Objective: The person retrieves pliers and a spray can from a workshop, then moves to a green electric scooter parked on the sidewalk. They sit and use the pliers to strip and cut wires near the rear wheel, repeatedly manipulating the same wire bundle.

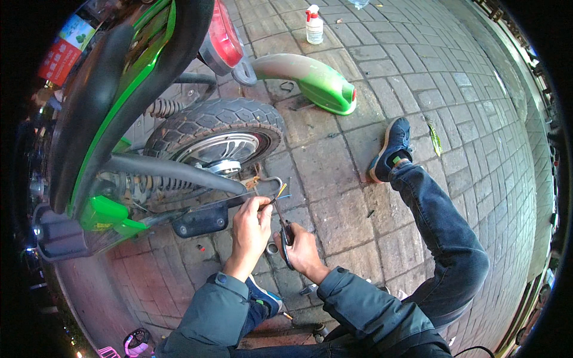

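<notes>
My left hand (250, 230) pinches a dark cable end (272, 200) beside the scooter's rear wheel (224, 119), where thin yellow and blue wires (282, 191) stick out from a grey loop of cable. My right hand (301, 250) grips dark-handled scissors or a similar cutting tool (286, 238), its long narrow blade reaching up to the wires next to my left fingers. A grey tube (203, 176) and a coil spring (149, 182) run along the near side of the wheel, above a black box-like part (200, 222).
A detached green fender (322, 89) and a white bottle (314, 30) lie or stand on the paving (346, 221). The green and black scooter body (113, 101) fills the upper left. A small metal ring (272, 248) lies near my hands. My bent leg (436, 238) is at the right.
</notes>
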`<action>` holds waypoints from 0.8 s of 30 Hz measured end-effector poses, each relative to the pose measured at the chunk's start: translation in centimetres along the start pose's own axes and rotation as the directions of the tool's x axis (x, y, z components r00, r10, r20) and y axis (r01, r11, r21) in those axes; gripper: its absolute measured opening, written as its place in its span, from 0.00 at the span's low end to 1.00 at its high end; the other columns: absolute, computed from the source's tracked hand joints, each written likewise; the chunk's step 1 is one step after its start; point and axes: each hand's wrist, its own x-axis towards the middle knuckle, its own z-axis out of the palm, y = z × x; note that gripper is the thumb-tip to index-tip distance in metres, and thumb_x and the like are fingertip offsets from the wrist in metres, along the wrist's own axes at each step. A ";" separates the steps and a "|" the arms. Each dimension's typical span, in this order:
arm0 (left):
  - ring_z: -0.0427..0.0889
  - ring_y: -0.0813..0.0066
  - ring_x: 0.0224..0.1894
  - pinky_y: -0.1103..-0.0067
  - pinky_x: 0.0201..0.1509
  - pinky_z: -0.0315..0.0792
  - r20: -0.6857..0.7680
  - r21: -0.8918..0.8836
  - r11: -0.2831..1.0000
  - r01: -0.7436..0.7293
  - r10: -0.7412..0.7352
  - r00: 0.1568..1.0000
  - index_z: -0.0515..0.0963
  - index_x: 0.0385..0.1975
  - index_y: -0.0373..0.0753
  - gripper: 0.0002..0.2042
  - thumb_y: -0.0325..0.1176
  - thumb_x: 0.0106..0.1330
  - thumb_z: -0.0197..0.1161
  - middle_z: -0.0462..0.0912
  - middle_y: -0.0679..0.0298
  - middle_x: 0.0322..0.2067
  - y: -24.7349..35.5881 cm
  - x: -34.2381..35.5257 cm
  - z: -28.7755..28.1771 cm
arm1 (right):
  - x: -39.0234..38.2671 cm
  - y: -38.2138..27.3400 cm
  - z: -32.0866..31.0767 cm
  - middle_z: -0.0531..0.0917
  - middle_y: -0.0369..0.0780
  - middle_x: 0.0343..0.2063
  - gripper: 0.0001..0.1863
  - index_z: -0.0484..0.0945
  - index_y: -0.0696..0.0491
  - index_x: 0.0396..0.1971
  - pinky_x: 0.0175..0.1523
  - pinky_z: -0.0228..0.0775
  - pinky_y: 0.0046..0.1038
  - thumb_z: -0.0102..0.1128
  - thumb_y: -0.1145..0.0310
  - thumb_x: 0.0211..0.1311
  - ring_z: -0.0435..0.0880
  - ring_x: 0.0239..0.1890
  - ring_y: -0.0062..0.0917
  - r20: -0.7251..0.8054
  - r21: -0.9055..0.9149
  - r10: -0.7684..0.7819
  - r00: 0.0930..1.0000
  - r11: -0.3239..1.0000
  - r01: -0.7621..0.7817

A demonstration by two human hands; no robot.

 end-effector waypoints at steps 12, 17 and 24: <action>0.84 0.59 0.37 0.73 0.38 0.80 0.039 -0.048 0.999 -0.005 0.007 0.999 0.75 0.36 0.31 0.07 0.20 0.59 0.64 0.80 0.54 0.39 -0.8 -0.1 0.3 | 0.9 0.0 -0.5 0.78 0.51 0.20 0.22 0.72 0.60 0.26 0.32 0.69 0.42 0.67 0.54 0.56 0.80 0.26 0.49 0.018 -0.004 -0.055 0.998 0.998 0.055; 0.84 0.60 0.37 0.73 0.38 0.80 0.051 -0.051 0.999 0.012 -0.009 0.999 0.76 0.35 0.30 0.07 0.20 0.59 0.64 0.80 0.55 0.39 -0.8 -0.1 0.3 | 1.2 0.1 -0.4 0.79 0.55 0.26 0.22 0.74 0.61 0.28 0.37 0.71 0.42 0.68 0.55 0.54 0.81 0.33 0.51 0.028 -0.032 -0.047 0.998 0.998 0.048; 0.83 0.58 0.38 0.71 0.39 0.78 0.058 -0.051 0.999 0.017 -0.014 0.998 0.76 0.34 0.32 0.07 0.20 0.57 0.65 0.80 0.55 0.37 -0.8 -0.1 0.3 | 1.3 -0.2 -0.3 0.78 0.52 0.22 0.22 0.73 0.60 0.27 0.33 0.69 0.42 0.68 0.55 0.55 0.80 0.28 0.47 0.018 0.008 -0.064 0.998 0.998 0.064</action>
